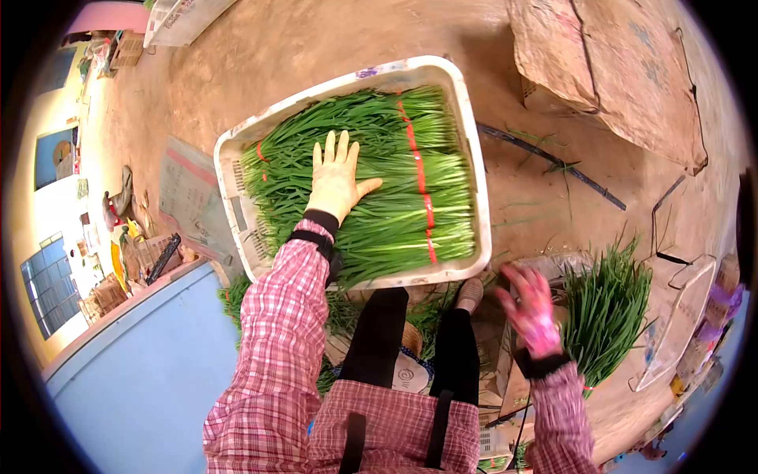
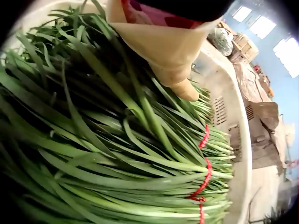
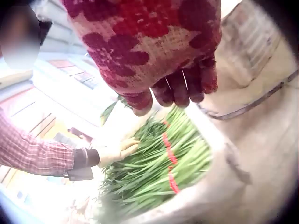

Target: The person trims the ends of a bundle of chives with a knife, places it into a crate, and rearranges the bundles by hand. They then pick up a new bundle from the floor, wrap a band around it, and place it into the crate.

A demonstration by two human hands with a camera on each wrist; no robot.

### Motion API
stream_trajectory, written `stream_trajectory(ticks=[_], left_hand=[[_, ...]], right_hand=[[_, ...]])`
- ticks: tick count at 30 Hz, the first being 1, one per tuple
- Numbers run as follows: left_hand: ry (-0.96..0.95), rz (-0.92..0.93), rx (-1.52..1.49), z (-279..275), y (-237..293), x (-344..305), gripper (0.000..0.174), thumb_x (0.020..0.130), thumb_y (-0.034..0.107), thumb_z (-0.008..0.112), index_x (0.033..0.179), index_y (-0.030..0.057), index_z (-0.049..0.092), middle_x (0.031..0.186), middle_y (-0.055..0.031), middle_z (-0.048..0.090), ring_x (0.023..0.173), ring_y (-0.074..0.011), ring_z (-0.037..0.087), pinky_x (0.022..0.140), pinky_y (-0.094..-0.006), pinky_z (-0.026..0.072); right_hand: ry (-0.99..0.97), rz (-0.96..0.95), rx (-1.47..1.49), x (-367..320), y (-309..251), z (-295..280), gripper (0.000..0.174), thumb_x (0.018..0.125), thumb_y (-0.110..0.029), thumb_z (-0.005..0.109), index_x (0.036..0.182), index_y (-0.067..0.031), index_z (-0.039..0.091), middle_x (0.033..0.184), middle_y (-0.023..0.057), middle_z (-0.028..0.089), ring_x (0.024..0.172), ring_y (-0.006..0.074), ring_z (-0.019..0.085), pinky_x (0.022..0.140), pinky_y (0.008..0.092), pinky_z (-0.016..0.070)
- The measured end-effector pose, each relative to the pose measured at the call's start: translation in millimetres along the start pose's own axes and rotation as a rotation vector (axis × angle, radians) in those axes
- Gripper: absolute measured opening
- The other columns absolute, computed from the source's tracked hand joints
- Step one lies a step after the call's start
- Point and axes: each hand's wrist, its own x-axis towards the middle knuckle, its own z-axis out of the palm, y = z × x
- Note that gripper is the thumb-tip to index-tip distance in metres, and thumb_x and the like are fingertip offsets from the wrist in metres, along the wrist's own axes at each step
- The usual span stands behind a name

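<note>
- Right hand point(image 1: 532, 306): patterned glove, fingers loosely bent with gaps between them, gripping nothing; raised near the near-right corner of the crate.
- Bundle point(image 1: 604, 308): right of the right hand, apart from it. Caution: a careless sweep of that hand could knock its leaves.
- Left hand point(image 1: 335, 183): pale glove, palm down, fingers straight and spread, laid on the greens. Caution: excess pressure could crease leaves; dragging fingers could pull stalks from their ties.
- Greens point(image 1: 387, 158): lying flat in the crate, beneath the left hand. Red ties point(image 1: 419, 170) band the pale stems at right; others show at the left end.
- Crate point(image 1: 476, 174): white, slotted at the left end, largely filled with greens. Its support is hidden; an off-centre push could tilt it if the footing is uneven.
- Bar point(image 1: 553, 163): on the floor, beyond the crate's right side; a likely trip hazard.
- Far crate point(image 1: 178, 28): white; contents not visible.
</note>
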Motion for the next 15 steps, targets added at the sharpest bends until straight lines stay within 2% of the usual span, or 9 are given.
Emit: stream_trajectory(ticks=[2, 4, 6, 7, 9, 10, 11, 13, 15], left_hand=[[-0.008, -0.007, -0.008, 8, -15, -13, 0.093, 0.083, 0.065, 0.068, 0.150, 0.0046, 0.046, 0.163, -0.0183, 0.032, 0.152, -0.0370, 0.024, 0.124, -0.0540, 0.0150], [0.039, 0.013, -0.048, 26, -27, -29, 0.094, 0.084, 0.062, 0.068, 0.154, 0.0076, 0.039, 0.161, -0.0187, 0.034, 0.149, -0.0398, 0.027, 0.121, -0.0572, 0.0196], [0.019, -0.018, -0.095, 43, -31, -38, 0.099, 0.084, 0.062, 0.068, 0.159, 0.0097, 0.029, 0.162, -0.0169, 0.032, 0.149, -0.0399, 0.028, 0.121, -0.0568, 0.0200], [0.031, -0.032, -0.143, 48, -31, -40, 0.097, 0.085, 0.060, 0.068, 0.159, 0.0101, 0.030, 0.162, -0.0162, 0.033, 0.149, -0.0394, 0.028, 0.121, -0.0565, 0.0201], [0.043, -0.051, -0.194, 55, -32, -44, 0.095, 0.085, 0.059, 0.068, 0.158, 0.0105, 0.031, 0.162, -0.0157, 0.033, 0.149, -0.0393, 0.028, 0.121, -0.0561, 0.0201], [0.013, -0.066, -0.190, 55, -28, -48, 0.094, 0.085, 0.058, 0.068, 0.158, 0.0110, 0.031, 0.162, -0.0149, 0.033, 0.149, -0.0395, 0.028, 0.122, -0.0558, 0.0197], [-0.015, -0.084, -0.216, 56, -27, -51, 0.092, 0.086, 0.056, 0.068, 0.158, 0.0112, 0.031, 0.162, -0.0141, 0.033, 0.149, -0.0395, 0.027, 0.122, -0.0560, 0.0193], [-0.014, -0.098, -0.263, 65, -25, -63, 0.091, 0.087, 0.055, 0.068, 0.158, 0.0118, 0.031, 0.163, -0.0135, 0.032, 0.149, -0.0392, 0.027, 0.121, -0.0567, 0.0190], [-0.031, -0.121, -0.285, 70, -27, -61, 0.090, 0.087, 0.053, 0.068, 0.159, 0.0125, 0.031, 0.163, -0.0135, 0.031, 0.149, -0.0393, 0.026, 0.121, -0.0577, 0.0185]], right_hand=[[0.014, -0.130, 0.007, 88, -30, 39, 0.054, 0.083, -0.023, 0.079, 0.130, -0.0053, 0.060, 0.126, 0.0149, 0.062, 0.118, 0.0365, 0.055, 0.102, 0.0483, 0.0454], [-0.014, -0.255, -0.086, 169, -45, 76, 0.060, 0.081, -0.030, 0.080, 0.129, -0.0006, 0.059, 0.132, 0.0181, 0.060, 0.129, 0.0387, 0.051, 0.110, 0.0489, 0.0406], [-0.029, -0.361, -0.205, 227, -37, 109, 0.066, 0.081, -0.040, 0.078, 0.131, -0.0014, 0.059, 0.133, 0.0189, 0.060, 0.131, 0.0394, 0.050, 0.112, 0.0498, 0.0385], [-0.021, -0.398, -0.285, 243, -34, 121, 0.067, 0.082, -0.043, 0.078, 0.132, -0.0021, 0.059, 0.133, 0.0187, 0.060, 0.130, 0.0393, 0.051, 0.111, 0.0498, 0.0389], [-0.283, -0.165, -0.303, 251, -28, 135, 0.071, 0.081, -0.048, 0.077, 0.134, -0.0042, 0.059, 0.133, 0.0180, 0.061, 0.130, 0.0387, 0.051, 0.110, 0.0498, 0.0390], [-0.342, -0.100, -0.279, 249, -30, 136, 0.072, 0.081, -0.049, 0.077, 0.135, -0.0057, 0.058, 0.134, 0.0172, 0.061, 0.130, 0.0378, 0.051, 0.110, 0.0510, 0.0380], [-0.325, -0.076, -0.248, 244, -32, 137, 0.074, 0.080, -0.048, 0.078, 0.137, -0.0055, 0.057, 0.133, 0.0170, 0.061, 0.129, 0.0380, 0.052, 0.109, 0.0514, 0.0386], [-0.186, -0.174, -0.290, 227, -23, 147, 0.075, 0.078, -0.046, 0.079, 0.137, -0.0050, 0.057, 0.133, 0.0171, 0.061, 0.127, 0.0390, 0.053, 0.108, 0.0496, 0.0400], [-0.202, -0.171, -0.287, 230, -19, 158, 0.076, 0.078, -0.045, 0.080, 0.138, -0.0050, 0.056, 0.136, 0.0166, 0.059, 0.128, 0.0391, 0.052, 0.109, 0.0499, 0.0388]])
